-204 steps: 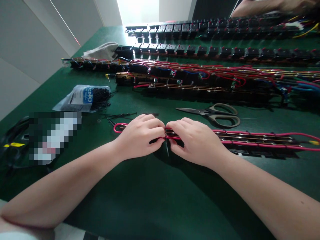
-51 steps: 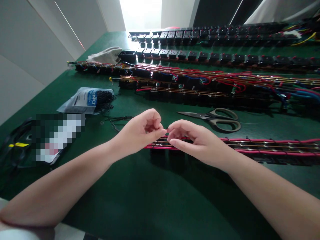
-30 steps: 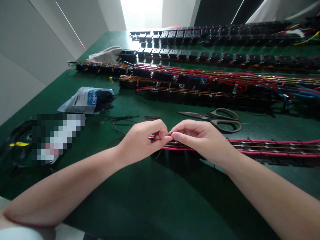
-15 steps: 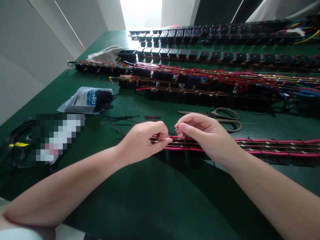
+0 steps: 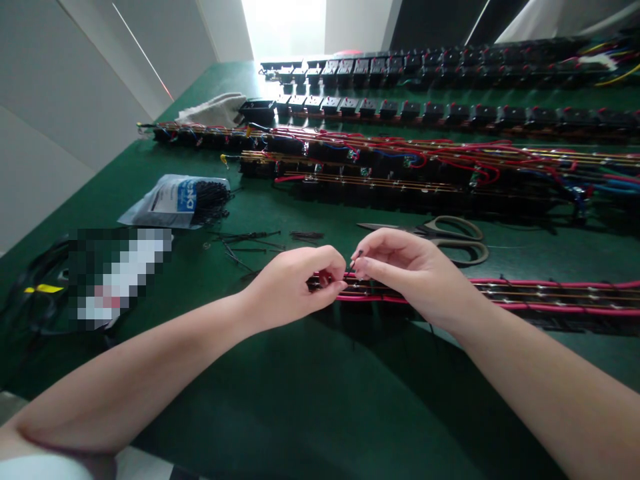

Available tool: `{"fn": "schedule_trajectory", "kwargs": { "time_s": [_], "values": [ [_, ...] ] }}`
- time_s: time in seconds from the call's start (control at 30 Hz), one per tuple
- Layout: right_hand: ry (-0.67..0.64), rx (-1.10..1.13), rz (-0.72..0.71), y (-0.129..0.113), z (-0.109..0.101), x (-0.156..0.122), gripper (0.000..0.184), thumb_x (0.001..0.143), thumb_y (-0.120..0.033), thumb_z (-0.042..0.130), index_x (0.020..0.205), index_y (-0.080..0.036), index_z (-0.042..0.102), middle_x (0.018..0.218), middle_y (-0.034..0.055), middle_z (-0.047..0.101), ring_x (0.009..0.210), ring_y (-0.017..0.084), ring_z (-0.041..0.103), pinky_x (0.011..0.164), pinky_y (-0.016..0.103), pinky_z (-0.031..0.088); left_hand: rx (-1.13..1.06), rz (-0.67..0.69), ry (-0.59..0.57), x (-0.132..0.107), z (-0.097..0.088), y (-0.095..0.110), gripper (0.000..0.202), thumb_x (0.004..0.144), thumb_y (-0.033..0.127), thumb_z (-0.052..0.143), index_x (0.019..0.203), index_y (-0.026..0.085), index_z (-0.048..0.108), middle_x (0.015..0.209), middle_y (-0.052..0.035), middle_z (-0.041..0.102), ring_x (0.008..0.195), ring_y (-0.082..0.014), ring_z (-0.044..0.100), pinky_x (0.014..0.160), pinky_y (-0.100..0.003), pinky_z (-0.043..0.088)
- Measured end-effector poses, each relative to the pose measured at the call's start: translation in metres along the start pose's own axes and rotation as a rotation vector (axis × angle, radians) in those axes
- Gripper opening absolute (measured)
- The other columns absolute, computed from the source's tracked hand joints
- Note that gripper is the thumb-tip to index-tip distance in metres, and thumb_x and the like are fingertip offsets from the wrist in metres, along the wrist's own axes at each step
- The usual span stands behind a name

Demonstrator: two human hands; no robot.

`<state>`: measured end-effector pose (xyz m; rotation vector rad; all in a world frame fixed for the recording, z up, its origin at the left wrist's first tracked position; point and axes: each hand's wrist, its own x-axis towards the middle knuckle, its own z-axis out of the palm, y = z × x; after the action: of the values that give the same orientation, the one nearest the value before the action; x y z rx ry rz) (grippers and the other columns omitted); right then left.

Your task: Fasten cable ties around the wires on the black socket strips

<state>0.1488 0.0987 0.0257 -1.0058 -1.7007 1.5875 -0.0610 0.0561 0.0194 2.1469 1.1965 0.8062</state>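
Note:
My right hand [image 5: 410,267] pinches a short black cable tie [image 5: 359,259] between thumb and fingertips, just above a long black wired strip [image 5: 543,292]. Red wires [image 5: 565,284] run along both edges of this strip, with dark ties around them at intervals. Close by on the left, my left hand [image 5: 295,280] is curled over the strip's left end, thumb and fingers drawn together. Whatever its fingertips hold is hidden or too small to name. Behind my right hand lie scissors [image 5: 431,232] with their blades pointing left.
Loose black cable ties [image 5: 250,237] lie beyond my left hand, near an opened bag [image 5: 157,203] of more ties. A bundle of black cable [image 5: 37,310] sits at the left. Further back are wired strips [image 5: 350,179], rows of black modules [image 5: 433,110] and a pale cloth [image 5: 213,112].
Both hands stay over the strip with little movement. My left fingers have curled slightly more, and the tie in my right fingertips has shifted a little. The view has moved slightly.

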Motion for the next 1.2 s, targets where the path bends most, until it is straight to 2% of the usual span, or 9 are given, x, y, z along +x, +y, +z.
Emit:
{"fn": "schedule_trajectory", "kwargs": {
  "time_s": [0.2,0.33,0.5,0.6,0.7,0.83,1.03,1.2],
  "values": [
    [-0.034,-0.016,0.022,-0.001,-0.002,0.000,0.017,0.081,-0.036,0.076,0.087,-0.022,0.068,0.081,0.0014,0.068,0.077,0.019,0.065,0.072,0.034,0.057,0.083,0.087,-0.027,0.000,0.000,-0.001,0.004,0.089,0.015,0.058,0.089,0.019,0.060,0.085,0.0008,0.067,0.076,-0.0120,0.062,0.072,-0.023,0.049],
    [0.003,0.031,0.003,0.001,-0.002,0.001,0.013,0.083,-0.032,0.073,0.086,-0.022,0.065,0.079,0.0000,0.068,0.074,0.016,0.065,0.072,0.031,0.056,0.150,0.143,-0.090,0.001,-0.001,-0.001,0.005,0.092,0.020,0.060,0.096,0.019,0.061,0.092,-0.0022,0.069,0.085,-0.0155,0.063,0.079,-0.027,0.050],
    [0.020,0.119,0.006,0.001,-0.002,0.002,0.008,0.084,-0.026,0.070,0.084,-0.023,0.062,0.079,-0.0009,0.069,0.068,0.014,0.063,0.069,0.030,0.055,0.306,0.228,-0.188,0.003,-0.008,-0.003,0.022,0.094,0.030,0.064,0.111,0.018,0.063,0.112,-0.0080,0.070,0.104,-0.0222,0.063,0.094,-0.036,0.050],
    [0.043,0.144,0.003,0.001,-0.002,0.003,0.010,0.081,-0.025,0.071,0.082,-0.023,0.062,0.077,-0.0012,0.068,0.066,0.014,0.062,0.068,0.030,0.055,0.415,0.139,-0.250,0.004,-0.015,-0.002,0.035,0.088,0.036,0.073,0.116,0.017,0.063,0.118,-0.0108,0.068,0.110,-0.0270,0.062,0.091,-0.038,0.051],
    [0.067,0.134,0.006,0.001,-0.002,0.003,0.009,0.081,-0.025,0.071,0.082,-0.023,0.062,0.077,-0.0009,0.068,0.067,0.015,0.062,0.069,0.030,0.054,0.413,0.004,-0.310,0.005,-0.021,0.001,0.039,0.086,0.039,0.075,0.118,0.018,0.064,0.113,-0.0087,0.069,0.105,-0.0264,0.063,0.086,-0.037,0.053],
    [0.099,0.135,0.007,0.003,-0.003,0.003,0.009,0.081,-0.026,0.072,0.082,-0.023,0.063,0.076,-0.0016,0.066,0.067,0.014,0.060,0.068,0.029,0.053,0.385,-0.104,-0.305,0.006,-0.022,0.005,0.051,0.086,0.041,0.074,0.131,0.020,0.060,0.119,-0.0087,0.068,0.110,-0.0265,0.063,0.088,-0.036,0.053],
    [0.083,0.165,0.008,0.003,-0.003,0.003,0.010,0.081,-0.025,0.075,0.082,-0.023,0.065,0.072,-0.0029,0.065,0.066,0.013,0.060,0.066,0.026,0.052,0.333,-0.136,-0.304,0.006,-0.019,0.005,0.039,0.087,0.036,0.073,0.123,0.025,0.066,0.106,-0.0038,0.068,0.103,-0.0234,0.061,0.081,-0.034,0.051],
    [0.077,0.200,0.000,0.000,-0.001,0.002,0.015,0.077,-0.024,0.079,0.079,-0.023,0.065,0.070,-0.0029,0.067,0.061,0.012,0.059,0.062,0.026,0.052,0.297,-0.138,-0.308,0.007,-0.018,0.003,0.039,0.085,0.034,0.075,0.122,0.025,0.067,0.103,-0.0040,0.065,0.102,-0.0229,0.059,0.079,-0.033,0.049]
  ]
}}
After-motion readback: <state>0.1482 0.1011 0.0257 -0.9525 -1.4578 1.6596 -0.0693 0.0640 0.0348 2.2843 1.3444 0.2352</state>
